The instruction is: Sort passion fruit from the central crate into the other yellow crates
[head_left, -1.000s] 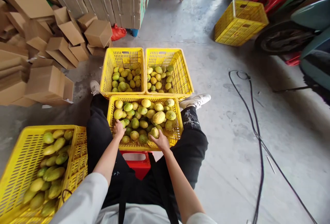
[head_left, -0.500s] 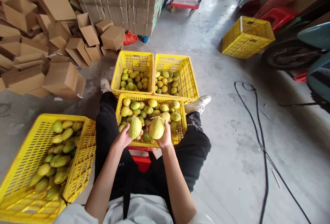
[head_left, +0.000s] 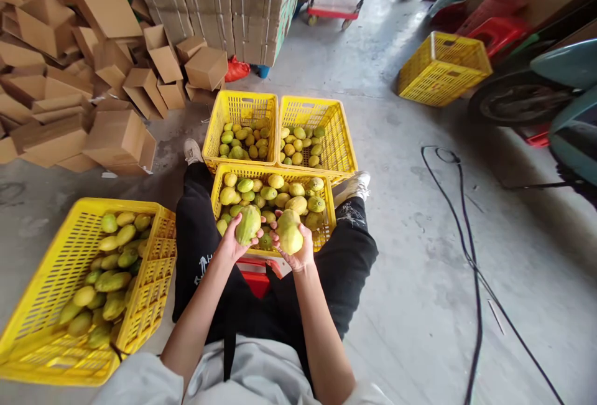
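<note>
My left hand (head_left: 228, 243) is closed around a green-yellow papaya (head_left: 248, 224). Beside it, my right hand (head_left: 304, 253) grips a paler yellow papaya (head_left: 290, 232), its fingers wrapped round the fruit's sides. Both papayas are held up, a small gap apart, over the near edge of a yellow plastic crate (head_left: 331, 200) between my legs. That crate holds several more papayas, green to yellow; the held fruit and my hands hide some of them.
Beyond stand two more yellow crates, left (head_left: 240, 108) and right (head_left: 339, 137), with smaller-looking papayas. Another crate (head_left: 60, 262) of papayas is at my left. Cardboard boxes (head_left: 114, 137) lie heaped behind it. A black cable (head_left: 471, 249) crosses the floor at right, near a yellow crate (head_left: 441, 75).
The papaya in my right hand has been turned, so its end tips down toward me. The left papaya has turned slightly too. Both stay in my grip.
</note>
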### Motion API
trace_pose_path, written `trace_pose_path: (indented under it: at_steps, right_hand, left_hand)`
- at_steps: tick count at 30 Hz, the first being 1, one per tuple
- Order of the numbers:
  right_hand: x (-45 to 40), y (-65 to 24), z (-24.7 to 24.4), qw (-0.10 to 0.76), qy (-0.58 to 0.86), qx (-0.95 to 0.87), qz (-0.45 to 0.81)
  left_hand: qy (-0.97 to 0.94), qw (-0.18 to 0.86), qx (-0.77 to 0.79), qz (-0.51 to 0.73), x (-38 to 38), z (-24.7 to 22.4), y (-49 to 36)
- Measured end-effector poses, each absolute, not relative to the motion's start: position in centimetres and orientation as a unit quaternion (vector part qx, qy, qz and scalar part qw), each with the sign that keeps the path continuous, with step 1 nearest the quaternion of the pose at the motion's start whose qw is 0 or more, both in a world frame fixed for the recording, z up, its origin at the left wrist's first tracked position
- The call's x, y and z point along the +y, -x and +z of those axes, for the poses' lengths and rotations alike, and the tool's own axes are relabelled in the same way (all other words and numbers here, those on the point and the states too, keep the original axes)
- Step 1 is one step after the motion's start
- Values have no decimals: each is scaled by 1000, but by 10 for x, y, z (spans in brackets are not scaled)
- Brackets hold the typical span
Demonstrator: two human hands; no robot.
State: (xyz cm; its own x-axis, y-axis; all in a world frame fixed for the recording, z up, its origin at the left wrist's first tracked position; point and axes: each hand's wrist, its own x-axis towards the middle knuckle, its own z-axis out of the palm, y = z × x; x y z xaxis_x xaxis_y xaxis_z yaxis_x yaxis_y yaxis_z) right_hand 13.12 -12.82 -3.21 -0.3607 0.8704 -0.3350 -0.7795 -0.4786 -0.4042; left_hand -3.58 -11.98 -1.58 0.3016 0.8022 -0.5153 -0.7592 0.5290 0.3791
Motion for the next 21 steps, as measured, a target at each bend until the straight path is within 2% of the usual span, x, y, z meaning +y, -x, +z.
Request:
trace_pose_path:
  at_steps: [8, 15, 18, 21]
  right_hand:
    - [-111, -141, 7, 501, 308, -143, 796]
    - [-78, -150, 64, 566, 169, -125, 797]
    - [-84, -143, 65, 589, 154, -122, 784]
    - [-94, -138, 50, 576, 224, -129, 776]
  left_hand:
    - [-39, 826, 285, 484, -90, 23, 32]
    - [-71, 797, 246, 547, -66, 90, 17]
    - [-66, 798, 256, 541, -73, 93, 12]
    - [-72, 796, 288, 527, -83, 76, 13]
